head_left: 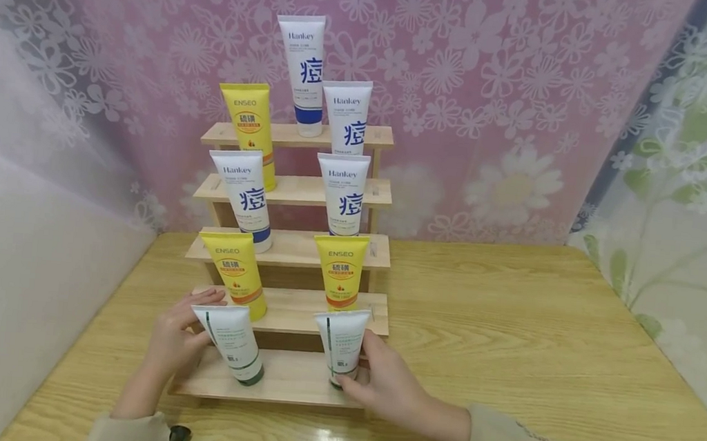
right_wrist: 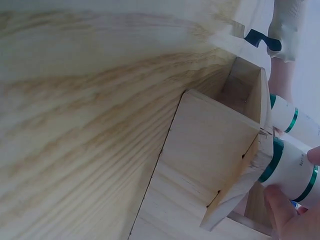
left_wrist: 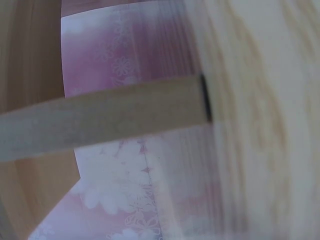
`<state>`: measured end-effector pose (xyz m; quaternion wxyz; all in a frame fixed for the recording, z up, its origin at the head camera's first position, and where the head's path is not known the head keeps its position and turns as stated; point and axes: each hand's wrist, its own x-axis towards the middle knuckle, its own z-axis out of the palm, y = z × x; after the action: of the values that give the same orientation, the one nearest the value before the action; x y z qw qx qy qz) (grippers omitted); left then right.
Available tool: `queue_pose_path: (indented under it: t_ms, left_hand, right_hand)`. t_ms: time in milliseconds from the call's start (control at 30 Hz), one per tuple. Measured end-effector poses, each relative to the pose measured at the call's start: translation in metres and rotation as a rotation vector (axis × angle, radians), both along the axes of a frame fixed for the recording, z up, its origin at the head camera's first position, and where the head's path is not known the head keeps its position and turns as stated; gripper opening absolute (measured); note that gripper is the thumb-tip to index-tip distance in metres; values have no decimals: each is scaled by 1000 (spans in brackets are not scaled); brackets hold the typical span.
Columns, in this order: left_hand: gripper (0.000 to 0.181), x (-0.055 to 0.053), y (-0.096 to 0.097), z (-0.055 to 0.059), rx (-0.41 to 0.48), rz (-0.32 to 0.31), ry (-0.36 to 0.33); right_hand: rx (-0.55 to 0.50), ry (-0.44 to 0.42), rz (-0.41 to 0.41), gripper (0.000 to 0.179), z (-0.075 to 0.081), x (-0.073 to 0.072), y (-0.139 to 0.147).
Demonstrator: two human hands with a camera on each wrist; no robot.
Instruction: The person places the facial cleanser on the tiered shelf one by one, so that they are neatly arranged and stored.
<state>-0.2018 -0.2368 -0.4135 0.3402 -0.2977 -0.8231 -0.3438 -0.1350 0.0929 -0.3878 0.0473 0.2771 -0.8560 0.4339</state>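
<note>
My right hand (head_left: pixel 393 383) grips a white squeeze tube with a green cap (head_left: pixel 342 344) at the right of the lowest shelf (head_left: pixel 291 375). Its thumb lies low across the tube's front, the fingers behind its right side. In the right wrist view, fingers (right_wrist: pixel 282 212) touch the white tube (right_wrist: pixel 295 172) by its green band. A matching white tube (head_left: pixel 230 342) leans at the shelf's left. Beside it is my left hand (head_left: pixel 176 334), fingers loosely bent at the second shelf's left end, thumb partly hidden by the tube. The left wrist view shows only wooden stand parts (left_wrist: pixel 110 117) nearby.
The stepped wooden stand rests on a wood-grain table (head_left: pixel 507 329). Yellow tubes (head_left: pixel 234 270) (head_left: pixel 340 271) stand on the second shelf. Above are white-and-blue tubes (head_left: pixel 240 191) and another yellow tube (head_left: pixel 249 126). A pink floral backdrop (head_left: pixel 450 103) rises behind.
</note>
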Motion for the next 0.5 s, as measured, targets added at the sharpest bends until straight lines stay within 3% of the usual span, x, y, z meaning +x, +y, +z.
queue_pose_path:
  t_ms: [300,500]
  left_hand:
    - [34,-2,-1,0,-32,22,-29]
    - [43,-3,0,0,-52,23,-39]
  right_hand:
    - [-28,1,19,51,-2,-1,-1]
    - [11,36,-20,49,3,4,9]
